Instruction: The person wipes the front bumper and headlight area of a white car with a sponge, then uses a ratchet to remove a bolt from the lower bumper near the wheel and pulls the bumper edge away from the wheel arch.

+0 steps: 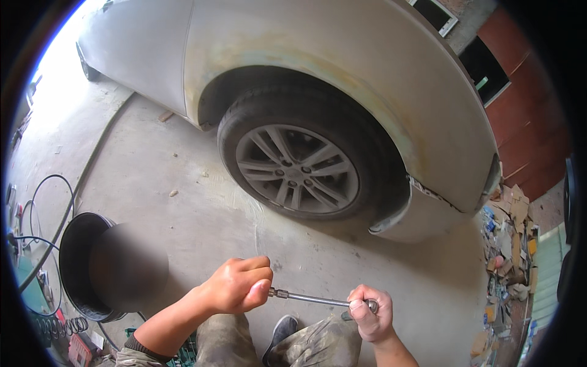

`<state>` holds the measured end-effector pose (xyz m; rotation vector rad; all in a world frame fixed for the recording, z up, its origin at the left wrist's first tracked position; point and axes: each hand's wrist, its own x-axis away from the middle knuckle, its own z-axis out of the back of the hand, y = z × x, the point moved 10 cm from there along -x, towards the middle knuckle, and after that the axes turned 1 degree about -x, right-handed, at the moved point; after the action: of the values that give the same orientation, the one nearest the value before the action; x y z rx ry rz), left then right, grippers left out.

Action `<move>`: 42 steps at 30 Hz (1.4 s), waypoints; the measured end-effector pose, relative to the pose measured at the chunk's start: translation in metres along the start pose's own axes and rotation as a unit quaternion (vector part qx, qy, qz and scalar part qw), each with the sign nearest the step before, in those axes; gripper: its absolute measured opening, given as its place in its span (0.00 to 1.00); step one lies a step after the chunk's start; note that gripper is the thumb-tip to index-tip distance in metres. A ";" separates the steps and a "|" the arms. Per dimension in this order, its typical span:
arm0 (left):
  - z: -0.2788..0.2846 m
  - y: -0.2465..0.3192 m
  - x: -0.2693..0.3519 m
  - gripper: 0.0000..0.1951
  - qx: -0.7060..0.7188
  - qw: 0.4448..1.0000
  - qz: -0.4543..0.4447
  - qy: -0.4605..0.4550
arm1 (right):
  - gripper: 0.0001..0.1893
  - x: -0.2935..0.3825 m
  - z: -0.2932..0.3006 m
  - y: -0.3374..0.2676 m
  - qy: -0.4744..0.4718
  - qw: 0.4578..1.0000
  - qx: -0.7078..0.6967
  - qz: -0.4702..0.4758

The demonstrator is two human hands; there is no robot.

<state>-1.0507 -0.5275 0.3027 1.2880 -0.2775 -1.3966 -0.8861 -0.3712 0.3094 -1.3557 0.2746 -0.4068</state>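
My left hand (238, 285) is closed in a fist around the left end of a slim metal tool shaft (316, 300), a ratchet or socket extension by its look. A stepped metal collar (279, 292) shows just outside that fist. At the other end, the fingers and thumb of my right hand (373, 316) are wrapped about a rounded metal head (371, 305). A short dark greenish piece (346, 316) sticks out below the right thumb. The tool lies nearly level above my knees. Both fists hide its ends.
Ahead stands a pale car's wheel (293, 172) under a sanded, patchy fender (293, 50). A separated lower bumper corner (412, 215) sits right of it. A black bucket (75, 257), partly hidden by blur, and hoses (103, 137) are at left. Scrap cardboard (518, 211) lies at right.
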 end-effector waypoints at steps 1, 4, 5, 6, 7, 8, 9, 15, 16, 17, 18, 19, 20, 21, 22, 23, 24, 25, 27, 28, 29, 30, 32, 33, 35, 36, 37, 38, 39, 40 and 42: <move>0.004 -0.002 0.000 0.11 -0.051 0.999 -0.002 0.016 | 0.12 -0.007 0.000 0.005 0.003 1.000 -0.023 -0.007; 0.006 -0.015 0.004 0.09 -0.030 0.999 0.025 -0.003 | 0.13 -0.025 -0.011 0.017 -0.038 0.996 -0.080 -0.011; 0.001 -0.025 0.005 0.09 -0.005 0.998 0.061 -0.033 | 0.12 -0.033 -0.015 0.023 -0.064 0.996 -0.059 -0.018; 0.002 -0.026 0.004 0.09 -0.021 0.998 0.050 -0.044 | 0.12 -0.043 -0.017 0.025 -0.082 0.995 -0.054 -0.008; 0.004 -0.029 0.000 0.09 -0.029 0.998 0.046 -0.034 | 0.11 -0.052 -0.016 0.027 -0.092 0.995 -0.045 0.001; 0.002 -0.044 -0.004 0.09 -0.057 0.992 0.099 -0.050 | 0.11 -0.063 -0.017 0.037 -0.123 0.990 -0.061 -0.040; 0.002 -0.051 -0.011 0.10 -0.063 0.990 0.116 -0.048 | 0.12 -0.074 -0.014 0.042 -0.131 0.989 -0.044 -0.053; -0.045 -0.061 -0.068 0.14 -0.139 0.959 0.117 -0.217 | 0.21 -0.084 -0.033 0.047 -0.264 0.851 -0.322 -0.320; -0.042 -0.067 -0.074 0.14 -0.125 0.958 0.146 -0.214 | 0.24 -0.090 -0.030 0.033 -0.276 0.837 -0.373 -0.291; -0.037 -0.072 -0.079 0.13 -0.110 0.960 0.164 -0.200 | 0.28 -0.093 -0.029 0.017 -0.301 0.823 -0.410 -0.251; -0.032 -0.077 -0.082 0.13 -0.087 0.961 0.174 -0.196 | 0.31 -0.096 -0.032 0.015 -0.318 0.796 -0.443 -0.263; -0.024 -0.086 -0.083 0.13 -0.074 0.961 0.190 -0.186 | 0.31 -0.100 -0.032 0.013 -0.331 0.798 -0.439 -0.245; -0.018 -0.092 -0.085 0.12 -0.041 0.965 0.184 -0.184 | 0.30 -0.104 -0.039 0.020 -0.337 0.779 -0.460 -0.262; -0.011 -0.099 -0.086 0.13 -0.046 0.967 0.165 -0.186 | 0.29 -0.110 -0.047 0.027 -0.344 0.761 -0.479 -0.269; -0.003 -0.108 -0.089 0.13 -0.062 0.972 0.143 -0.178 | 0.27 -0.116 -0.058 0.039 -0.327 0.733 -0.515 -0.301; 0.001 -0.118 -0.091 0.13 -0.076 0.971 0.124 -0.188 | 0.27 -0.124 -0.068 0.052 -0.317 0.717 -0.534 -0.317; 0.005 -0.129 -0.097 0.14 -0.068 0.975 0.101 -0.187 | 0.26 -0.133 -0.073 0.058 -0.318 0.724 -0.539 -0.291; 0.007 -0.142 -0.102 0.14 -0.060 0.976 0.098 -0.185 | 0.25 -0.145 -0.077 0.064 -0.317 0.732 -0.543 -0.262; 0.004 -0.162 -0.118 0.14 -0.024 0.977 0.076 -0.200 | 0.20 -0.164 -0.079 0.074 -0.298 0.762 -0.529 -0.227; -0.001 -0.171 -0.126 0.14 -0.007 0.972 0.077 -0.223 | 0.19 -0.171 -0.074 0.076 -0.285 0.774 -0.524 -0.212; -0.006 -0.175 -0.137 0.12 -0.003 0.970 0.060 -0.235 | 0.19 -0.178 -0.067 0.076 -0.271 0.787 -0.519 -0.195; -0.016 -0.179 -0.146 0.11 -0.005 0.960 0.051 -0.274 | 0.18 -0.182 -0.054 0.079 -0.242 0.811 -0.500 -0.183; -0.033 -0.183 -0.168 0.10 -0.009 0.949 0.028 -0.315 | 0.20 -0.185 -0.025 0.079 -0.219 0.860 -0.444 -0.127; -0.045 -0.182 -0.177 0.11 -0.013 0.940 0.001 -0.341 | 0.22 -0.182 -0.012 0.084 -0.211 0.885 -0.400 -0.109; -0.074 -0.180 -0.187 0.11 -0.013 0.911 -0.074 -0.405 | 0.20 -0.160 0.014 0.119 -0.209 0.908 -0.319 -0.175; -0.094 -0.187 -0.186 0.12 0.001 0.885 -0.078 -0.459 | 0.21 -0.157 0.025 0.134 -0.183 0.934 -0.265 -0.156; -0.114 -0.197 -0.182 0.12 0.006 0.856 -0.078 -0.512 | 0.22 -0.152 0.038 0.150 -0.155 0.955 -0.209 -0.140; -0.134 -0.208 -0.179 0.14 -0.008 0.840 -0.079 -0.537 | 0.24 -0.153 0.049 0.157 -0.098 0.982 -0.140 -0.076; -0.157 -0.238 -0.160 0.18 -0.030 0.777 0.018 -0.628 | 0.28 -0.151 0.056 0.161 -0.037 0.996 -0.075 -0.015; -0.175 -0.241 -0.158 0.19 0.021 0.780 0.029 -0.625 | 0.30 -0.145 0.063 0.189 -0.019 0.997 -0.005 -0.077; -0.210 -0.253 -0.136 0.21 0.109 0.732 0.092 -0.667 | 0.25 -0.131 0.086 0.208 0.031 0.994 0.082 -0.066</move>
<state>-1.0607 -0.2345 0.1012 0.1473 -1.5247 -1.9213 -0.9419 -0.2050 0.1170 -1.2045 0.1985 -0.5708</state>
